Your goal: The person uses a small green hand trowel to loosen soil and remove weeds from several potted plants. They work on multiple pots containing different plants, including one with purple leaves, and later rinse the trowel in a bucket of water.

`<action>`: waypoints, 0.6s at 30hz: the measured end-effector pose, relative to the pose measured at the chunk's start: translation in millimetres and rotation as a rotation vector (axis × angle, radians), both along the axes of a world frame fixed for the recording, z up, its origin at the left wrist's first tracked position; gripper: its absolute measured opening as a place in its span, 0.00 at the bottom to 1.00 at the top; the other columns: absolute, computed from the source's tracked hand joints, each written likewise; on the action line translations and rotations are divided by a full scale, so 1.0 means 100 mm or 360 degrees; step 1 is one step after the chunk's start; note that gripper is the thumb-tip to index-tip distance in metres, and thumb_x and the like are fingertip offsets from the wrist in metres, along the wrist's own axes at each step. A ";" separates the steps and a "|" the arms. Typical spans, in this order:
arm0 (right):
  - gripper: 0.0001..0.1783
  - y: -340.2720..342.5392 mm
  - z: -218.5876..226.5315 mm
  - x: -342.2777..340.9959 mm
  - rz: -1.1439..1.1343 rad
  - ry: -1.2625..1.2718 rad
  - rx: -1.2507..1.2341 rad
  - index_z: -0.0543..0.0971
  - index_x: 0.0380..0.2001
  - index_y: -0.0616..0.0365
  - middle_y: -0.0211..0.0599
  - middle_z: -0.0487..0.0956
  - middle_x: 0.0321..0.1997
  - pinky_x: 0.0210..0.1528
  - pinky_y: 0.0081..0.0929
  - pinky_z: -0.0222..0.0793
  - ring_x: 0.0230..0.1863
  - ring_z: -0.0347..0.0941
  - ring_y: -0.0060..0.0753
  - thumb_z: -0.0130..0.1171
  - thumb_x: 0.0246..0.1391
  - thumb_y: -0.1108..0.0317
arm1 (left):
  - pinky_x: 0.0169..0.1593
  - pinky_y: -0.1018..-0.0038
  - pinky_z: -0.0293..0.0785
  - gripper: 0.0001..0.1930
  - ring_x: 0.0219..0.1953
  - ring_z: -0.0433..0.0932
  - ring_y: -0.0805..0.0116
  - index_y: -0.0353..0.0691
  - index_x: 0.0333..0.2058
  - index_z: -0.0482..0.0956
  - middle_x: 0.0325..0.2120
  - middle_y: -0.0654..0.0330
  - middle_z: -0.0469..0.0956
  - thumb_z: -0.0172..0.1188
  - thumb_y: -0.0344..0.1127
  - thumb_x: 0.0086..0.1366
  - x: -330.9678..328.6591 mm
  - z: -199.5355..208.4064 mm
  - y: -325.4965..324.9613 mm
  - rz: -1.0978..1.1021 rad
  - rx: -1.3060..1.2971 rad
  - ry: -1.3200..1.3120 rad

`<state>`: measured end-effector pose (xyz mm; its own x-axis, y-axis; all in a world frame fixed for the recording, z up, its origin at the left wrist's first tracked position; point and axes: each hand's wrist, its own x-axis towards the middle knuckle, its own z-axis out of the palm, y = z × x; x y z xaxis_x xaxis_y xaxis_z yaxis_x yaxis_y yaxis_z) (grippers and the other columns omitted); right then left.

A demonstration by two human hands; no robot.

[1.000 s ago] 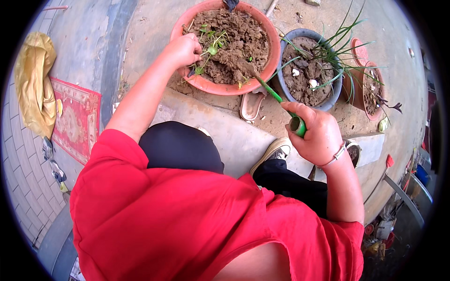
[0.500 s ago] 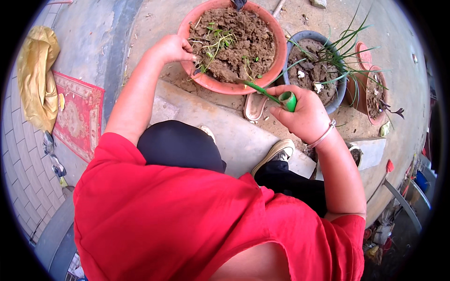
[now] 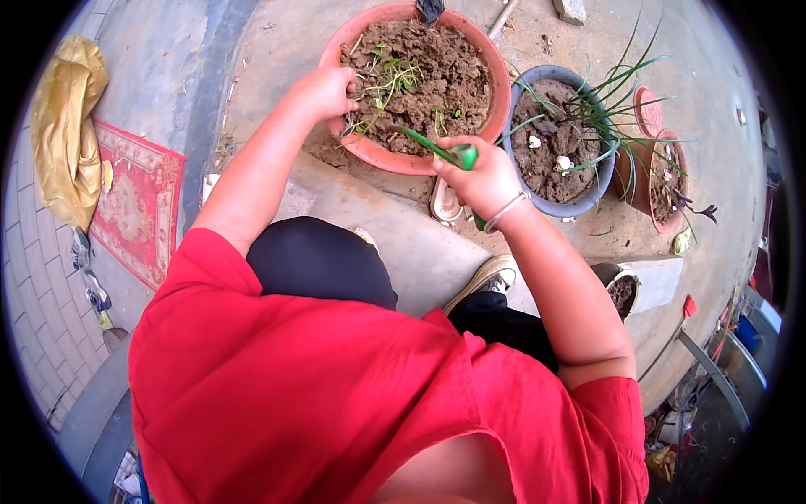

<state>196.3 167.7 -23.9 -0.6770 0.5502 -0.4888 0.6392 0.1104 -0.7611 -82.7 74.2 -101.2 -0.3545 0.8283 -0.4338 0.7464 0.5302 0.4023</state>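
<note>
Orange basin [image 3: 501, 88], one, soil-filled, on concrete ground [image 3: 290, 50]; seedlings [image 3: 400, 78] inside tangled, uncountable. Left hand [image 3: 326, 94] at basin's left rim, finger grip indiscernible. Right hand [image 3: 487, 178], near-right rim, clenched round one green tool [image 3: 428, 144]; tip indistinct. One grey pot [image 3: 562, 208] right of basin.

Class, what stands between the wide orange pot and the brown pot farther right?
A grey-blue pot stands between the wide orange pot and the brown pot, with long green leaves spreading over its right side. The head view shows this.
</note>
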 end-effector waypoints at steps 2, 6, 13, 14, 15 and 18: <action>0.20 0.08 -0.22 0.29 -0.0357 0.0185 -0.0662 0.76 0.48 0.63 0.32 0.76 0.24 0.22 0.21 0.67 0.19 0.70 0.20 0.65 0.51 0.70 | 0.42 0.61 0.75 0.15 0.40 0.80 0.55 0.43 0.40 0.77 0.35 0.53 0.81 0.67 0.35 0.53 0.08 0.06 0.07 0.0044 0.0080 0.0053; 0.18 -0.16 -0.31 0.44 -0.0730 0.0561 -0.1085 0.74 0.49 0.65 0.28 0.73 0.22 0.18 0.19 0.61 0.16 0.65 0.17 0.60 0.54 0.77 | 0.40 0.63 0.75 0.10 0.37 0.80 0.56 0.42 0.36 0.79 0.32 0.55 0.80 0.65 0.33 0.55 0.17 0.08 0.12 0.0000 0.0086 0.0105; 0.19 -0.08 -0.07 0.61 -0.0743 0.0518 -0.1036 0.73 0.50 0.65 0.28 0.73 0.23 0.17 0.19 0.62 0.16 0.65 0.17 0.60 0.56 0.75 | 0.36 0.70 0.75 0.06 0.29 0.78 0.67 0.38 0.30 0.79 0.25 0.58 0.79 0.62 0.30 0.52 -0.04 0.05 0.10 0.0015 0.0324 -0.0107; 0.18 -0.04 -0.05 0.64 -0.0703 0.0532 -0.1020 0.73 0.50 0.65 0.28 0.73 0.23 0.17 0.18 0.62 0.16 0.65 0.17 0.60 0.56 0.74 | 0.38 0.69 0.76 0.07 0.30 0.79 0.64 0.38 0.30 0.79 0.26 0.57 0.80 0.62 0.31 0.51 -0.11 0.04 0.10 0.0023 0.0352 -0.0120; 0.19 -0.04 -0.02 0.63 -0.0743 0.0514 -0.1039 0.73 0.51 0.64 0.27 0.72 0.23 0.17 0.18 0.61 0.16 0.64 0.17 0.59 0.56 0.73 | 0.39 0.68 0.76 0.08 0.31 0.80 0.61 0.39 0.31 0.80 0.28 0.56 0.81 0.62 0.32 0.50 -0.17 0.02 0.10 0.0030 0.0380 -0.0133; 0.20 -0.01 0.11 0.61 -0.0831 0.0488 -0.1105 0.73 0.53 0.62 0.26 0.69 0.22 0.19 0.18 0.58 0.16 0.61 0.17 0.58 0.57 0.71 | 0.39 0.69 0.76 0.08 0.31 0.80 0.62 0.39 0.30 0.79 0.27 0.56 0.81 0.63 0.31 0.48 -0.23 0.00 0.08 0.0059 0.0278 -0.0124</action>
<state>257.7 166.9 -13.0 -0.5796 0.4728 -0.6637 0.2384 -0.6804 -0.6929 -106.1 81.8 -100.8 -0.3570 0.8804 -0.3121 0.6906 0.4738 0.5465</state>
